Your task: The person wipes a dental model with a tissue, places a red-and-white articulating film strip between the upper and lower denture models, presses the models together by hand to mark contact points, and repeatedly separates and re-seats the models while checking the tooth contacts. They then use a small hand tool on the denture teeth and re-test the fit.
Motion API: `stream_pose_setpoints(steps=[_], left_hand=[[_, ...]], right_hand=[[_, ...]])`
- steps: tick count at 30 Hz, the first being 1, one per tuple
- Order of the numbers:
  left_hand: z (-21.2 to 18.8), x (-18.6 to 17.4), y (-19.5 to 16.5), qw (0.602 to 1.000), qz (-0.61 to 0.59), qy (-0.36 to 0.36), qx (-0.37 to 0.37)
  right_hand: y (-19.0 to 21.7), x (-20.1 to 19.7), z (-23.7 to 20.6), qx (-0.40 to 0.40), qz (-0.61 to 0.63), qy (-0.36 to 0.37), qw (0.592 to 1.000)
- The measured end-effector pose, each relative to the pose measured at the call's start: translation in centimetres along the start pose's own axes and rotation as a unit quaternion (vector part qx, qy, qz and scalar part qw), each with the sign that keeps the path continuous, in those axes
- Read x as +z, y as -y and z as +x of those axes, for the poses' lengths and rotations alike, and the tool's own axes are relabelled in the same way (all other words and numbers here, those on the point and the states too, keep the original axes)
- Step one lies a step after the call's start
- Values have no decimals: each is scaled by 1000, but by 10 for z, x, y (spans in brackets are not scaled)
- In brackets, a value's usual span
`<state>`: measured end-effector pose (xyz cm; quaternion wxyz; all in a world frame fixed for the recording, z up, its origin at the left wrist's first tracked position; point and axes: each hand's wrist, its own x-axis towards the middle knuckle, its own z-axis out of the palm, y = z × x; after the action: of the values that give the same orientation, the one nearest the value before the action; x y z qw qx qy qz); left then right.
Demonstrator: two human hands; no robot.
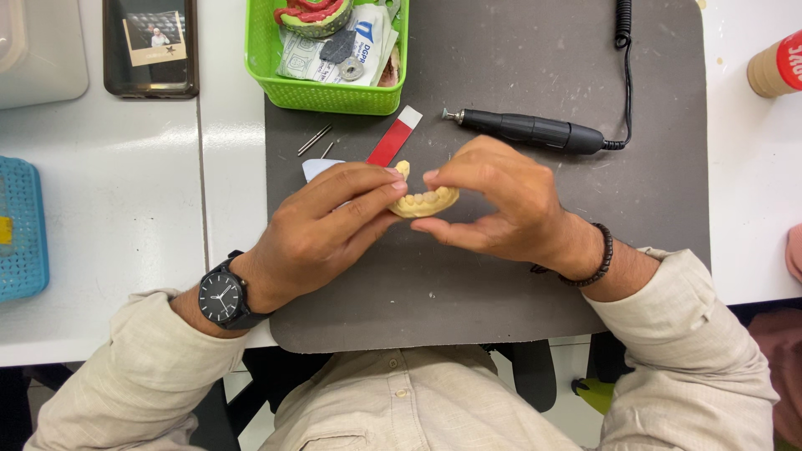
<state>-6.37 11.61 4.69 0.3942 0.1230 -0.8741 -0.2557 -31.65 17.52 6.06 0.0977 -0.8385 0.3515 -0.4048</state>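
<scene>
1. Yellow plaster teeth, a curved dental cast (424,200), sit pinched between both my hands above the middle of the grey mat (501,284), seen from my head camera.
2. My left hand (322,234) closes narrowly on the cast's left end, fingers stretched along it and thumb beneath; a black watch (222,299) is on that wrist.
3. My right hand (501,205) grips the right end, fingertips curled over the top and thumb under the cast; a dark bead bracelet (595,260) circles that wrist.
4. Just behind my left fingers lie a red and white strip (394,138) and a pale blue scrap (319,169), with two thin metal pins (316,140) near them on the mat.
5. Beyond my right hand rests a black handheld drill (530,129), tip pointing left, its coiled cord (623,50) running up the mat's far edge.
6. At the mat's top edge stands a green basket (326,93) holding a red and green jaw model (313,15), packets and small discs.
7. On the white table (150,209) to the left lie a phone (150,46) and a blue basket (21,230); a tan and red container (777,67) lies at the far right.
</scene>
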Motion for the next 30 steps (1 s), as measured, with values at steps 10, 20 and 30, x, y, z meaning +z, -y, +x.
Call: stream_pose_setpoints(steps=[10, 20, 30], left_hand=[[2, -20, 7, 990, 88, -111, -24], [2, -19, 18, 988, 71, -133, -19], [-2, 6, 17, 998, -4, -41, -47]], right_hand=[[-1, 28, -5, 130, -8, -76, 989], [-3, 27, 3, 91, -29, -14, 995], [-3, 20, -21, 286, 296, -55, 910]])
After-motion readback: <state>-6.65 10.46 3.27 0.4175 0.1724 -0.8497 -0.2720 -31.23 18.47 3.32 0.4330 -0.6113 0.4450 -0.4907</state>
